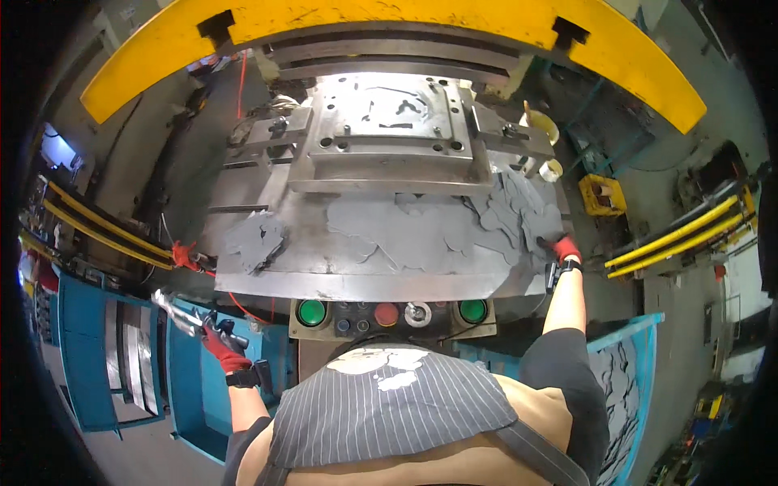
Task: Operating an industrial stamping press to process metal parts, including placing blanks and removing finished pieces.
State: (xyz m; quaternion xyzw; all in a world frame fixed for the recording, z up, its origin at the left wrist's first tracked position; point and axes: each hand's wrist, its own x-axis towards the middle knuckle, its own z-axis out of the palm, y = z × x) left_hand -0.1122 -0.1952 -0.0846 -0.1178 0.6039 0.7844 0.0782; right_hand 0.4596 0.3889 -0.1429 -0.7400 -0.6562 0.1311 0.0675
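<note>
Free strip along the front edge of the table [365, 285], obstacles beyond: grey sheets [519, 215], steel die [392, 134]

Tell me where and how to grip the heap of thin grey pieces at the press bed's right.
Probably by its outer edge, coming from the right: the heap of thin grey pieces lies flat and overlapping, so edges likely offer more grip than the broad tops. The right hand is at that edge.

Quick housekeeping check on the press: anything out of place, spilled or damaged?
Loose grey flat pieces lie scattered across the press bed, overlapping in an uneven heap toward its right side, near the right hand. Odd because they're unstacked, at mixed angles. No clear damage visible.
</note>
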